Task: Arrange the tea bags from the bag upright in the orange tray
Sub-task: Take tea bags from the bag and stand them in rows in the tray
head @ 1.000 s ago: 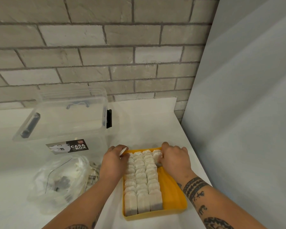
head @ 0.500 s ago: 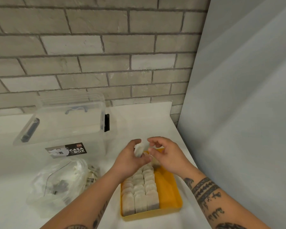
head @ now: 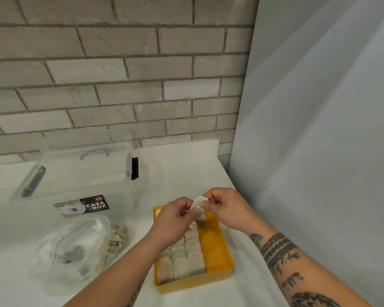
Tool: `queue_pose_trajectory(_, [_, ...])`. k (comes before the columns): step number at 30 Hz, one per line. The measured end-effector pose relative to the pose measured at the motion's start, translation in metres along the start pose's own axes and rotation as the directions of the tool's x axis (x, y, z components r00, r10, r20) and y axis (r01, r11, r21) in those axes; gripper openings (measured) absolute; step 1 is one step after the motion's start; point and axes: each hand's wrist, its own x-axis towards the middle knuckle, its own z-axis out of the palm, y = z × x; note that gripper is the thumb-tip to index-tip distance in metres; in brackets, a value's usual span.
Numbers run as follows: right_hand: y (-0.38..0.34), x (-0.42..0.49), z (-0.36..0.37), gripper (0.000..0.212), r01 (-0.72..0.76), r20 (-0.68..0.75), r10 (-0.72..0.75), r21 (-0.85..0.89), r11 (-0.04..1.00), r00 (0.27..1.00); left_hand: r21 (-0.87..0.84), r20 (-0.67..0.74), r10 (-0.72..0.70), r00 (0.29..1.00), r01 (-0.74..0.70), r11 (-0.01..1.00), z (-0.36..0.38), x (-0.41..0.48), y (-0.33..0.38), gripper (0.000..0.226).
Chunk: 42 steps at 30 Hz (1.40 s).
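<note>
Left hand [head: 175,220] and right hand [head: 228,209] share a pinching grip on one tea bag [head: 198,203] above the orange tray [head: 217,247], straightening it, and next it probably wants standing upright beside the packed rows [head: 182,262].

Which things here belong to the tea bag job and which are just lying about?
Job: tea bag pinched by left hand and right hand; upright tea bags in orange tray; plastic bag.
Lying about: clear storage box.
</note>
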Motion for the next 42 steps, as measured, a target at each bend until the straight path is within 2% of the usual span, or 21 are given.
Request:
queue_pose_trajectory(3, [0.003, 0.000, 0.001, 0.005, 0.014, 0.030, -0.015, 0.030, 0.999, 0.999, -0.014, -0.034, -0.003, 0.999, 0.002, 1.000, 0.002, 0.001, -0.003, 0.013])
queue_pose_trajectory(6, [0.009, 0.005, 0.004, 0.003, -0.017, 0.015, 0.018, -0.002, 1.000, 1.000, 0.023, -0.074, -0.015, 0.997, 0.017, 1.000, 0.002, 0.004, -0.012, 0.007])
queue_pose_trajectory(10, [0.023, 0.015, 0.008, 0.003, -0.067, 0.040, 0.072, -0.129, 0.989, 0.997, 0.239, -0.330, 0.055, 0.942, 0.027, 0.971, -0.008, 0.008, -0.030, 0.009])
queue_pose_trajectory(13, [0.032, 0.020, 0.013, 0.012, -0.061, 0.074, 0.083, -0.256, 0.965, 0.994, 0.402, -0.418, 0.006, 0.908, 0.179, 0.898, -0.018, 0.016, -0.057, 0.024])
queue_pose_trajectory(16, [0.038, 0.026, 0.021, 0.017, -0.033, 0.103, 0.077, -0.375, 0.927, 0.992, 0.448, -0.384, -0.090, 0.919, 0.271, 0.852, -0.023, 0.020, -0.078, 0.036])
queue_pose_trajectory(21, [0.043, 0.033, 0.033, 0.019, -0.029, 0.120, 0.099, -0.481, 0.876, 0.988, 0.297, -0.361, -0.130, 0.923, 0.246, 0.923, -0.020, 0.015, -0.081, 0.040])
queue_pose_trajectory(32, [0.044, 0.038, 0.047, 0.021, -0.042, -0.017, 0.040, -0.642, 0.765, 0.999, 0.231, -0.390, -0.137, 0.910, 0.241, 0.943, -0.019, 0.011, -0.082, 0.037])
queue_pose_trajectory(42, [0.034, 0.035, 0.049, 0.020, -0.092, -0.092, 0.048, -0.579, 0.810, 0.995, 0.237, -0.360, -0.147, 0.921, 0.243, 0.940, -0.023, 0.013, -0.081, 0.037])
